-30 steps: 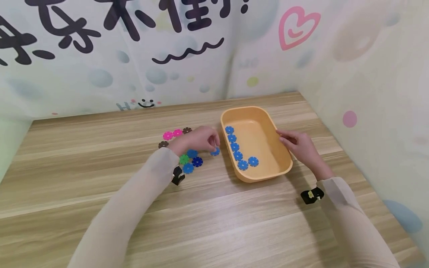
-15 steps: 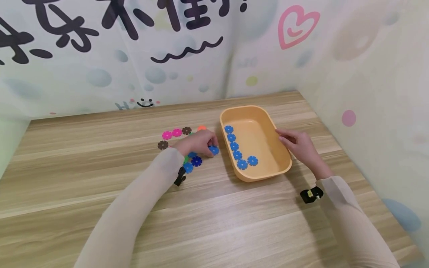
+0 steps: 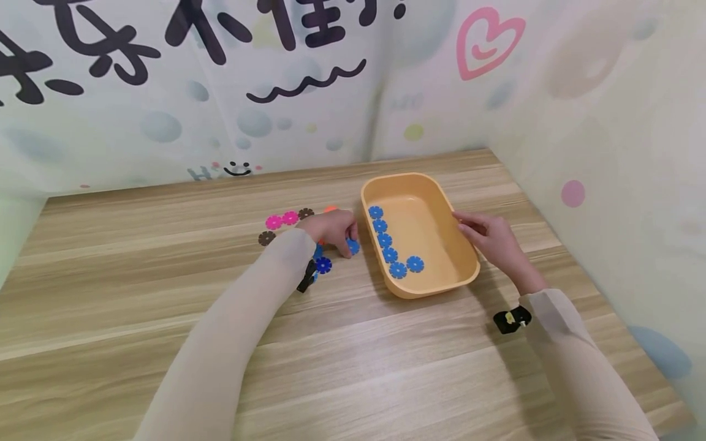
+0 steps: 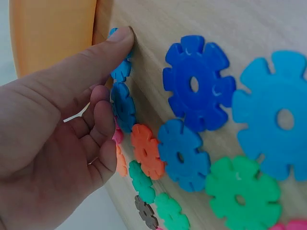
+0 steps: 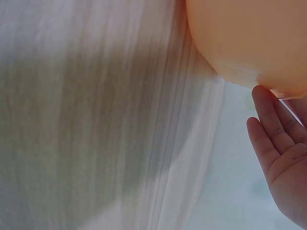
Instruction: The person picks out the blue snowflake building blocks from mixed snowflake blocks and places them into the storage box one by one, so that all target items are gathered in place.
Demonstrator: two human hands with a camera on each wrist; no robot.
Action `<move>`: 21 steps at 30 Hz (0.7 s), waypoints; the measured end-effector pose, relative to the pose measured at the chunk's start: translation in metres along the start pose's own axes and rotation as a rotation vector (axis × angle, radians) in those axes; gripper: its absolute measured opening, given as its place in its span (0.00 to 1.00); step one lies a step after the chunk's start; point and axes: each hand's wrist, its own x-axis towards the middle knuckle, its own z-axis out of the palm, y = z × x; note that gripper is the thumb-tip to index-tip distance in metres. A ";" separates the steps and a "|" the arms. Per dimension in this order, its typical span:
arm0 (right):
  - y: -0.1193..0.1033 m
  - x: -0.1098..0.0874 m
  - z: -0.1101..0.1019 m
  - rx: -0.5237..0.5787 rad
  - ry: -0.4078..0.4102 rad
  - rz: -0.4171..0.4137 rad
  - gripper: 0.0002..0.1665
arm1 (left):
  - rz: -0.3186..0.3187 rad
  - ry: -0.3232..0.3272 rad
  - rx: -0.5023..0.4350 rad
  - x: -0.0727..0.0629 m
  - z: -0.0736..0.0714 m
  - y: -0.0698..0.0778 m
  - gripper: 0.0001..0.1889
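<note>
In the head view my left hand (image 3: 336, 229) is over the table beside the tray's left wall, its fingertips on a light blue snowflake disc (image 3: 353, 246). The left wrist view shows the thumb (image 4: 112, 48) across that disc, the lower fingers curled and the index finger mostly hidden. My right hand (image 3: 491, 242) holds the right rim of an orange plastic tray (image 3: 466, 266) between thumb and fingers. Inside the tray, several blue snowflake discs (image 3: 384, 240) line the left side, with one more (image 3: 415, 264) beside the row's near end.
Left of the tray lie several loose discs: pink (image 3: 274, 222), brown (image 3: 267, 237), orange (image 3: 330, 209) and dark blue (image 3: 323, 265), partly covered by the left arm. Green discs (image 4: 244, 194) show in the left wrist view. A printed wall cloth (image 3: 320, 122) hangs behind the table.
My left wrist has swung right and the forearm now covers more loose discs, while its fingertips stay around the same blue disc. The right hand and tray hold their place.
</note>
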 end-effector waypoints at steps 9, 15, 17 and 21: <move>-0.001 -0.001 0.000 -0.004 0.008 -0.005 0.19 | 0.048 0.055 0.003 -0.004 0.004 0.003 0.19; 0.001 0.000 0.001 -0.004 0.020 -0.021 0.18 | 0.095 0.107 0.038 -0.008 0.010 0.005 0.19; 0.002 0.000 0.001 -0.009 0.024 -0.029 0.18 | 0.103 0.119 0.047 -0.008 0.010 0.005 0.18; 0.001 0.000 0.001 -0.008 0.029 -0.034 0.18 | 0.125 0.136 0.044 -0.009 0.011 0.005 0.18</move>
